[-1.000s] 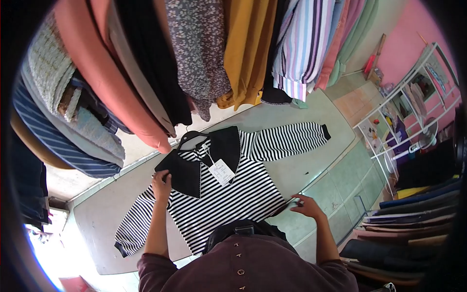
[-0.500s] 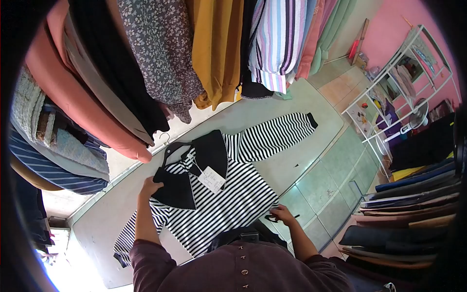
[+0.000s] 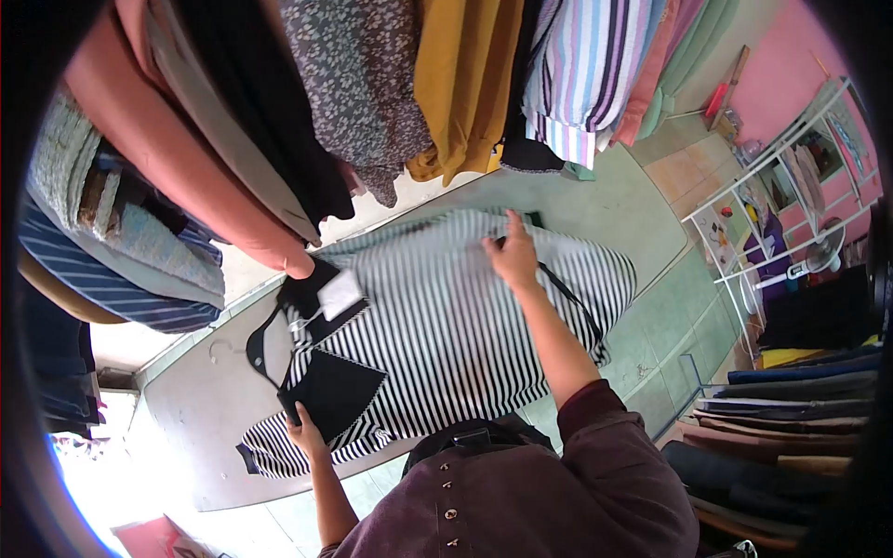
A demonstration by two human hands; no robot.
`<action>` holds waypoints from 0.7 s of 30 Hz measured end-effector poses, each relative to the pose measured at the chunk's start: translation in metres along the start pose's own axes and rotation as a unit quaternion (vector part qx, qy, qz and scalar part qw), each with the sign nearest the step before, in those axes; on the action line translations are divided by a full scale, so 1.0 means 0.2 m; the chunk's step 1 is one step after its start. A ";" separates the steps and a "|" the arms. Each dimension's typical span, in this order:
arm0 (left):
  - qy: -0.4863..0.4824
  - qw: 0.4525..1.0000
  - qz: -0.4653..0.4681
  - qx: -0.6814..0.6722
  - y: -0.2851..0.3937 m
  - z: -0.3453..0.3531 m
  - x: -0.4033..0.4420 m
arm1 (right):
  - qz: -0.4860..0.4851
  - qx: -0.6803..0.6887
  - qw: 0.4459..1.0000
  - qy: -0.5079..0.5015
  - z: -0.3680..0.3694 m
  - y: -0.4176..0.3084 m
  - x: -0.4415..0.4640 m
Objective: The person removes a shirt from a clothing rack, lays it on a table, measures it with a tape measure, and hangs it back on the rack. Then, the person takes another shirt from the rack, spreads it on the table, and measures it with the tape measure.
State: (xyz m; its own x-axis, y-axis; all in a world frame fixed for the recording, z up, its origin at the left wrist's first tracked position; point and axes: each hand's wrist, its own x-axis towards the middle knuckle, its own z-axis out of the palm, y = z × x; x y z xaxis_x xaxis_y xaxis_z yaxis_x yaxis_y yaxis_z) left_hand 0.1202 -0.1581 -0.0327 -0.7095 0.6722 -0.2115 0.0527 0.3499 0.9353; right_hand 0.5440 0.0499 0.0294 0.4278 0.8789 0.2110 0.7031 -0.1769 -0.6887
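A black-and-white striped blouse (image 3: pixel 437 321) with a wide black collar (image 3: pixel 339 395) lies spread on the pale tabletop, its neck toward the left. A black hanger (image 3: pixel 265 352) sits inside the neck, its hook pointing left. The white paper tag (image 3: pixel 339 295) hangs from the collar by a string. My left hand (image 3: pixel 305 435) is closed on the near shoulder edge by the collar. Over the far part of the blouse, my right hand (image 3: pixel 514 260) has its index finger stretched out and a small dark object, unclear in kind, between thumb and fingers. A black strip (image 3: pixel 572 302) crosses the fabric beside my right wrist.
Hanging garments (image 3: pixel 372 102) line the far side above the tabletop (image 3: pixel 181 418). At right are a white rack (image 3: pixel 772 186), a fan (image 3: pixel 823 246) and a row of hung or stacked clothes (image 3: pixel 791 409). Tiled floor (image 3: pixel 642 325) shows beyond the table edge.
The blouse has turned so its neck points left and its body stretches right. My right hand has moved from the near hem to the far side. The left hand has shifted down toward me.
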 end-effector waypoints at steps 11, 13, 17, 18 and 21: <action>0.236 0.916 0.024 0.323 -0.27 -0.35 0.06 | -0.093 -0.267 0.917 -0.281 -0.02 0.19 -0.59; 0.230 0.913 0.037 0.334 -0.29 -0.38 0.08 | -0.094 -0.269 0.912 -0.294 -0.07 0.21 -0.57; 0.233 0.886 0.073 0.393 -0.37 -0.40 0.12 | -0.134 -0.257 0.943 -0.161 -0.20 0.52 -0.53; 0.235 0.870 0.094 0.423 -0.38 -0.40 0.12 | -0.123 -0.272 0.943 -0.148 -0.25 0.54 -0.52; 0.189 0.899 0.076 0.387 -0.30 -0.39 0.13 | -0.116 -0.331 0.918 -0.183 -0.37 0.50 -0.51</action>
State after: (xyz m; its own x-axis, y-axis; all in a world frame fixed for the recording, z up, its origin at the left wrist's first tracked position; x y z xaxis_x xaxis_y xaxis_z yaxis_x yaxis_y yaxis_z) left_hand 0.0440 -0.2133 -0.0721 -0.8330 0.5321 0.1516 0.5394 0.7201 0.4364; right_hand 0.6129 -0.0905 -0.0094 0.0890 0.9955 -0.0314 0.9943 -0.0907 -0.0560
